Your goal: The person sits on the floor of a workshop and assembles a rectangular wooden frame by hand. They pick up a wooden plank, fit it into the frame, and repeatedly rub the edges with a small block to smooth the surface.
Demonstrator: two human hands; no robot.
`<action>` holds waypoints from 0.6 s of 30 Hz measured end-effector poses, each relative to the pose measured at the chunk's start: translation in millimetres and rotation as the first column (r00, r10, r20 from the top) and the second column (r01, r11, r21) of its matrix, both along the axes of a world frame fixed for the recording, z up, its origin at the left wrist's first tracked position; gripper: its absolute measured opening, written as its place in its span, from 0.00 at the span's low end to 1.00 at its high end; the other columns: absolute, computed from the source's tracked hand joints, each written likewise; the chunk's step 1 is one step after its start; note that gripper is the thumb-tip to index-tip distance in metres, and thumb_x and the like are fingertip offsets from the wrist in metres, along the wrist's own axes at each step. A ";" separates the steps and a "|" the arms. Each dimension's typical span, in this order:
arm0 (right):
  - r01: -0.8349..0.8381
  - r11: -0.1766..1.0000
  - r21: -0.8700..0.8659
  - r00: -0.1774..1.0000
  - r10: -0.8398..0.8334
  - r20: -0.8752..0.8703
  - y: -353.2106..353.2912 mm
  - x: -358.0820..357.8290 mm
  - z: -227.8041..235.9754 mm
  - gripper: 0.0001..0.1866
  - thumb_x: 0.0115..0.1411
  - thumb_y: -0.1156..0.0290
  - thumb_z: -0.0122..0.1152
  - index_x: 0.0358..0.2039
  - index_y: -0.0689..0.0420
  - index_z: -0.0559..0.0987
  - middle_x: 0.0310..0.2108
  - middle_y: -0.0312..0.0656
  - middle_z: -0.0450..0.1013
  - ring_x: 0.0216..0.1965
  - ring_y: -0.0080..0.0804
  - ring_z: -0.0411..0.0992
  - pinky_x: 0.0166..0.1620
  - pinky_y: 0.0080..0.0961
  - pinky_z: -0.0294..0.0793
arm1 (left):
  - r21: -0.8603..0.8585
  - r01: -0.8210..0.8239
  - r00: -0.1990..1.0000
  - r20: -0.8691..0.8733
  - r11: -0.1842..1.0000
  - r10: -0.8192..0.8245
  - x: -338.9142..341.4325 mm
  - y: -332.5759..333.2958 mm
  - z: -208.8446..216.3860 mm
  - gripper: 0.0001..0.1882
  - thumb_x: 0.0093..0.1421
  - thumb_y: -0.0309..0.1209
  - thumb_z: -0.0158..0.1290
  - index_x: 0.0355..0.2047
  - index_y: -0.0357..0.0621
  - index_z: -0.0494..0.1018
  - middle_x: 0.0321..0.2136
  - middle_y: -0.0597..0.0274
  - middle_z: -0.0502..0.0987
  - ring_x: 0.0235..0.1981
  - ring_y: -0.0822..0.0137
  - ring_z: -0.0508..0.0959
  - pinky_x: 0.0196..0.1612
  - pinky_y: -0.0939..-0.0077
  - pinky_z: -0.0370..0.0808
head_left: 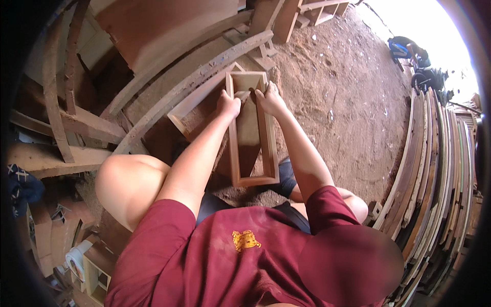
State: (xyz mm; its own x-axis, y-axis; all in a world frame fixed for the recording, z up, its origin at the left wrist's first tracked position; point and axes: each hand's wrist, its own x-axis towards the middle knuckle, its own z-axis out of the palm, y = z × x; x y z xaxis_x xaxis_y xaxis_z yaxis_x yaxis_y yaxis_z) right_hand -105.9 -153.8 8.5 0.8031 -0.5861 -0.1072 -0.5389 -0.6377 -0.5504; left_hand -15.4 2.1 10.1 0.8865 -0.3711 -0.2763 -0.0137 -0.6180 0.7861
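A long, narrow wooden box [233, 153] stands between my knees, its open side facing me and its length running away from me. My left hand [228, 106] is closed around the left wall near the far end. Across from it, my right hand [272, 101] grips the right wall, thumb over the inner edge and fingers along the outside. Inside the box, pale wood shows between my hands. A second, wider wooden frame [179, 123] lies on the ground just left of the box, partly hidden by my left forearm.
A curved wooden beam [199, 71] sweeps past on the left, near other timber framing. Sandy ground [348, 112] extends to the right, up to a long stack of planks [424, 153]. Wooden shelving [317, 11] stands at the far side. A blue patterned cloth [24, 184] lies far left.
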 end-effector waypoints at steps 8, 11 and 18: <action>-0.004 0.989 0.145 1.000 0.002 0.018 88.7 -135.6 21.2 0.41 0.63 0.59 0.53 0.66 0.71 0.48 0.65 0.67 0.51 0.65 0.60 0.54 0.65 0.41 0.58 | -0.016 -0.018 0.998 0.066 1.000 0.019 3.9 3.7 -9.4 0.35 0.48 0.35 0.51 0.55 0.26 0.63 0.51 0.30 0.71 0.55 0.41 0.72 0.59 0.58 0.68; -0.036 0.989 0.142 0.999 0.035 0.012 113.0 -189.4 22.4 0.40 0.63 0.61 0.52 0.65 0.73 0.47 0.65 0.69 0.50 0.67 0.60 0.51 0.67 0.40 0.54 | -0.011 -0.002 0.999 0.045 1.000 0.003 -1.9 -1.7 -1.7 0.35 0.48 0.35 0.51 0.55 0.26 0.64 0.51 0.30 0.72 0.55 0.42 0.72 0.59 0.58 0.68; -0.001 0.787 0.617 0.960 -0.172 0.221 139.0 -251.8 -20.5 0.32 0.70 0.69 0.44 0.67 0.72 0.47 0.65 0.55 0.54 0.67 0.38 0.52 0.67 0.27 0.50 | 0.066 -0.060 0.980 0.196 0.996 0.046 -23.7 1.6 15.9 0.46 0.53 0.46 0.55 0.67 0.40 0.49 0.61 0.36 0.61 0.62 0.46 0.65 0.63 0.55 0.64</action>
State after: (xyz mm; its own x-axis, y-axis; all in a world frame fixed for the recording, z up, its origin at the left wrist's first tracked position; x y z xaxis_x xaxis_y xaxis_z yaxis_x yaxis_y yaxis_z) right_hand -357.7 -14.8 -12.0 0.8015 -0.5363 -0.2645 -0.3622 -0.0835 -0.9283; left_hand -39.1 3.6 26.0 0.9437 -0.3076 -0.1213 -0.1272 -0.6763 0.7255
